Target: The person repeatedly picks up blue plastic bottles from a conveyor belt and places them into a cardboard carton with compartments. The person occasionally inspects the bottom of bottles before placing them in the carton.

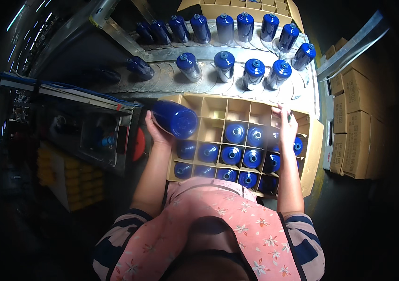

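Observation:
My left hand (158,131) is wrapped round a shiny blue bottle (175,120), tilted with its base toward me, over the left side of a divided cardboard box (314,145). My right hand (287,126) is above the right side of the box, beside the cardboard dividers. Its fingers are bent together, with a small dark bit showing between them that I cannot make out. Several blue bottles (231,155) stand in the box's nearer cells, necks up. Cells in its far rows (213,107) hold no bottle.
Beyond the box, a metal conveyor (162,89) carries two rows of upright blue bottles (254,70). Another divided box (237,10) lies behind it. Stacked cartons (356,122) stand at the right. On the left are a metal frame (115,35) and a red round part (139,144).

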{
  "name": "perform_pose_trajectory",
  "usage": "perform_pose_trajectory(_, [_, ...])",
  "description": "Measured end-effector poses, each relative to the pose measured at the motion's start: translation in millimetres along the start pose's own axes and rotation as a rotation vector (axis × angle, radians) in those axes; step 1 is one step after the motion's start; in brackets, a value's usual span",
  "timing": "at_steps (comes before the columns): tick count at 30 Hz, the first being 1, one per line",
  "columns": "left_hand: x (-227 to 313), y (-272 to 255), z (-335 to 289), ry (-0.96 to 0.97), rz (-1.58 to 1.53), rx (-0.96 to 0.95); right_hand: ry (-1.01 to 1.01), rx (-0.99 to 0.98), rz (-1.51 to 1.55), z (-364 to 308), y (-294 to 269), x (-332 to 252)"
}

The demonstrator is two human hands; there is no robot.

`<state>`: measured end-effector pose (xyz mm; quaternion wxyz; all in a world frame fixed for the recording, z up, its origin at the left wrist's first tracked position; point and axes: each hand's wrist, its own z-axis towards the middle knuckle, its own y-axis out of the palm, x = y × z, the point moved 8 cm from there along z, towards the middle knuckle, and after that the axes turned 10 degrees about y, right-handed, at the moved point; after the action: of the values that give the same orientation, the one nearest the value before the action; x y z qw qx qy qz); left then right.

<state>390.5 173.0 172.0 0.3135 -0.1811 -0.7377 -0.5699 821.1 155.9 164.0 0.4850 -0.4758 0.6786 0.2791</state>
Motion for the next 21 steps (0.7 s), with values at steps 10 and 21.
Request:
perform_pose_trajectory(10, [97.3, -28.9, 92.0, 0.387, 0.291, 0.307, 0.091, 0.656, -0.363, -5.9, -218.4, 141.4])
perform_pose_trajectory(21, [-15.3, 65.5, 194.3, 0.819, 1.417, -0.233, 0.1, 0.646, -0.509, -13.7, -216.3, 162.0])
